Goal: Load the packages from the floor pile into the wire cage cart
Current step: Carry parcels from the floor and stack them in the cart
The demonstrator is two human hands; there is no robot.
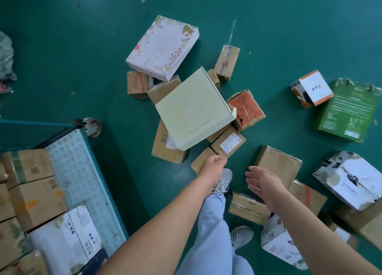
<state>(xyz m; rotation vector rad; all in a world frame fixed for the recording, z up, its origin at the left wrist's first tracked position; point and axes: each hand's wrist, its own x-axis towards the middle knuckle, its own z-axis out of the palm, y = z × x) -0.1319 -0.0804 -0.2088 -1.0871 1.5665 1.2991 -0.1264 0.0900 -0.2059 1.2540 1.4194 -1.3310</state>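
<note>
A pile of packages lies on the green floor. A pale yellow-green flat box [193, 109] tops it, and a floral white box [163, 47] lies behind. Small brown cartons [228, 143] and an orange-topped box [246, 109] surround them. My left hand [213, 165] hangs over a small brown carton [201, 159] with fingers curled, holding nothing. My right hand [261, 181] is stretched out with straight fingers above a brown carton [278, 165], not touching it. The cart [82, 171] stands at the lower left, holding several cartons and a white package [62, 241].
More parcels lie to the right: a green bag-like box [349, 111], an orange-and-white cube [312, 87], a black-and-white printed box [349, 179] and taped cartons [248, 207]. My feet in grey sneakers [222, 181] stand between the pile and the cart. A crumpled bag [6, 57] lies at far left.
</note>
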